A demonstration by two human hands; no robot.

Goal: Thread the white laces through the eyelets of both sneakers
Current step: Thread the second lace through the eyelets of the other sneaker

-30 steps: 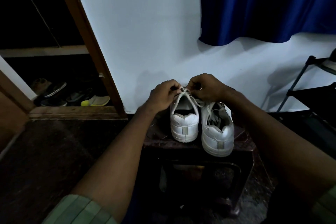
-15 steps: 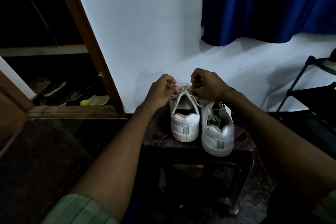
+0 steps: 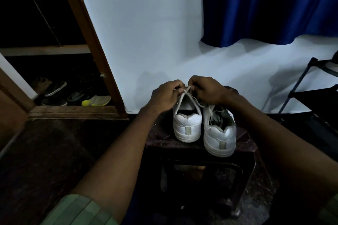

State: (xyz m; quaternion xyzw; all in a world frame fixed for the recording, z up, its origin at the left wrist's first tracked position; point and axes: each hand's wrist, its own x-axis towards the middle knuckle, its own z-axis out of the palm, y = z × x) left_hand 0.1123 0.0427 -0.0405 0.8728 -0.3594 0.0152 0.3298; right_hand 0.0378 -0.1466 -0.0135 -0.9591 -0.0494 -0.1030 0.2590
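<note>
Squinting at this one, because the room is really dim and my own knuckles cover the front half of the left sneaker (image 3: 187, 124), so I can't see its eyelets or how far the lacing goes. My left hand (image 3: 165, 97) and right hand (image 3: 206, 89) are both curled up tight, each pinching a strand of the white lace (image 3: 182, 97) right above the tongue; the two strands cross between my fingertips and run down toward the shoe's collar. Exactly which holes they come out of is hidden. The right sneaker (image 3: 219, 133) sits touching the left one, heels toward me, with loose lace piled inside its opening, though the tangle is too murky to sort out.

Both shoes are on a small dark stool (image 3: 245, 142) whose legs fade into shadow underneath. The floor (image 3: 54, 151) is dark and speckled. Behind is a plain pale wall (image 3: 146, 42) with a blue curtain (image 3: 265, 5) hanging at upper right, cut off by the frame. A black rack (image 3: 301, 86) pokes in at the right edge. On the left, past a brown wooden door frame (image 3: 91, 42), a few shoes (image 3: 54, 89) and a yellow-soled sandal (image 3: 96, 100) sit in the dark. My green sleeve (image 3: 76, 210) shows at the bottom.
</note>
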